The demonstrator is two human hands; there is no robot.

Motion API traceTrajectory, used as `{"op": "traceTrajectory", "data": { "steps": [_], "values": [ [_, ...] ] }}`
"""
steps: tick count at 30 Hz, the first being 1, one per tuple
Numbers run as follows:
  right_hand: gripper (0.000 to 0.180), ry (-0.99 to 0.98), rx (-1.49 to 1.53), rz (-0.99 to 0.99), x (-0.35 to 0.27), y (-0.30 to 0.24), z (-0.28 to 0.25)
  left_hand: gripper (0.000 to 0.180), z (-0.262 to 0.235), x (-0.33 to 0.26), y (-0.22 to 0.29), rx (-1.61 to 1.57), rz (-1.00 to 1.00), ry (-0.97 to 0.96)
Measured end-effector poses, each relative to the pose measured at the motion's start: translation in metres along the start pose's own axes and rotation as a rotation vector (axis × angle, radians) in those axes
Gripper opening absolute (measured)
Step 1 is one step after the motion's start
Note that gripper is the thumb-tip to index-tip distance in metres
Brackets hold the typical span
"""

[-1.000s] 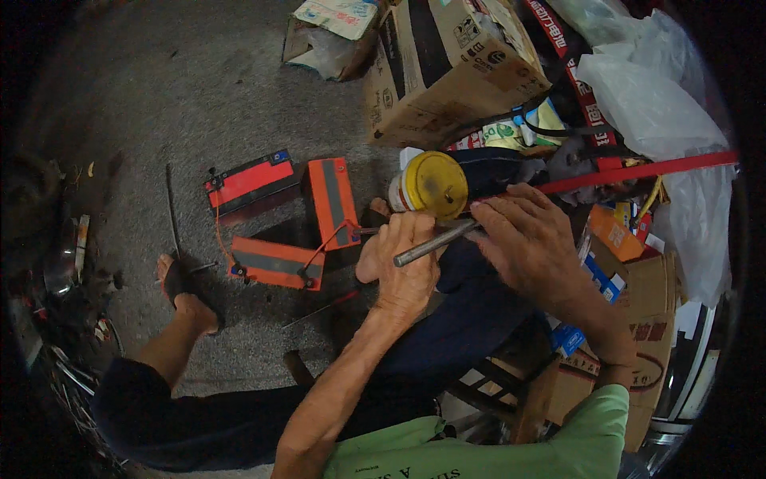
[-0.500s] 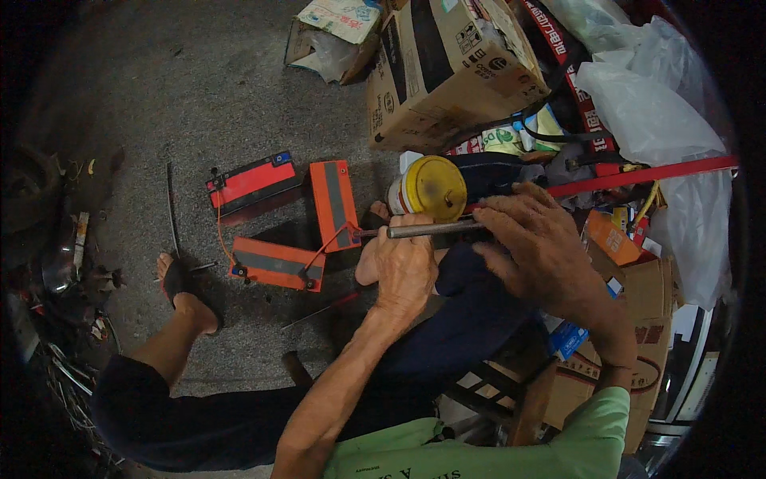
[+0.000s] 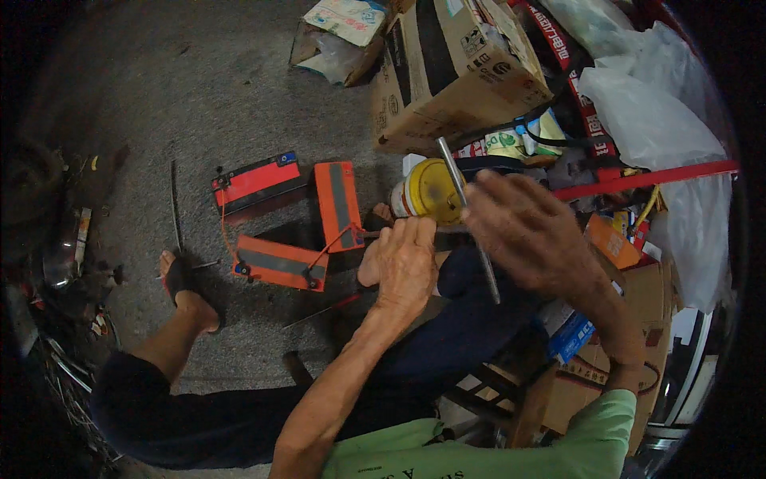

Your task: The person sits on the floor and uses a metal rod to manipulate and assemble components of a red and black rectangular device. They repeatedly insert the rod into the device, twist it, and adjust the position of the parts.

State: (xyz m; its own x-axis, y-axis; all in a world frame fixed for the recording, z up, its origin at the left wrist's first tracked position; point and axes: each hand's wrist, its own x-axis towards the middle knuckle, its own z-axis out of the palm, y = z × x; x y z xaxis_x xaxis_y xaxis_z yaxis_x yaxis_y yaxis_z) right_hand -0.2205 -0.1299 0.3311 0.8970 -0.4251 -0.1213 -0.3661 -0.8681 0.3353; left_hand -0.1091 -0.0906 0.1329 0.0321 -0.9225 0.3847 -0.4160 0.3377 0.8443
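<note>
Bar: a bare steel bar (image 3: 484,264), tilted, sits right of centre in the frame, its top end leaning left and its lower end over the trousers (image 3: 467,327).
Right hand: the right hand (image 3: 523,231) is at the bar, palm down, fingers bent against its middle; it is blurred, so I cannot tell whether it grips the bar or only touches it.
Left hand: the left hand (image 3: 405,259) is near the centre, curled into a fist with the knuckles up, just left of the bar; what lies inside it is hidden.
Tub: a white tub (image 3: 401,197) with a yellow lid (image 3: 435,190) stands above the left hand; the bar crosses the lid's right edge in this view.
Batteries: left of centre, a red battery (image 3: 259,185) lies above one orange battery (image 3: 279,262), with a second orange battery (image 3: 339,206) to their right; a wire (image 3: 328,251) joins the orange two.
Floor: a screwdriver (image 3: 347,300) lies below the batteries; a sandalled foot (image 3: 190,299) rests at left.
Upper right: a carton (image 3: 459,88) and a clear bag (image 3: 650,112), with a red strip (image 3: 646,180) below them.
</note>
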Motion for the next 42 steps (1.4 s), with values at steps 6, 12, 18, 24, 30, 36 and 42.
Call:
{"op": "traceTrajectory", "data": {
  "steps": [6,12,18,24,30,36,42],
  "values": [
    [0.032,-0.024,-0.059,-0.188,-0.001,0.005,0.009,0.02,0.001,0.0,0.002,0.007,0.0,0.011],
    [0.033,0.008,0.059,-0.152,0.0,0.014,0.015,0.019,0.001,0.002,0.0,0.028,-0.003,0.002],
    [0.038,-0.018,0.135,-0.109,0.008,0.015,0.01,0.025,-0.004,0.003,-0.001,-0.006,0.001,0.006],
    [0.038,-0.125,-0.027,-0.144,0.016,0.01,0.01,0.034,-0.008,-0.001,-0.009,0.015,0.019,-0.019],
    [0.043,-0.064,-0.001,-0.152,0.01,0.008,0.011,0.034,-0.005,-0.006,-0.014,0.047,0.048,0.059],
    [0.042,-0.003,0.013,-0.16,0.004,0.017,0.019,0.031,-0.01,-0.003,-0.007,0.057,0.043,0.034],
    [0.036,0.127,0.371,0.546,-0.002,-0.001,0.011,0.019,-0.009,-0.006,-0.007,0.073,0.003,-0.054]
  ]
}}
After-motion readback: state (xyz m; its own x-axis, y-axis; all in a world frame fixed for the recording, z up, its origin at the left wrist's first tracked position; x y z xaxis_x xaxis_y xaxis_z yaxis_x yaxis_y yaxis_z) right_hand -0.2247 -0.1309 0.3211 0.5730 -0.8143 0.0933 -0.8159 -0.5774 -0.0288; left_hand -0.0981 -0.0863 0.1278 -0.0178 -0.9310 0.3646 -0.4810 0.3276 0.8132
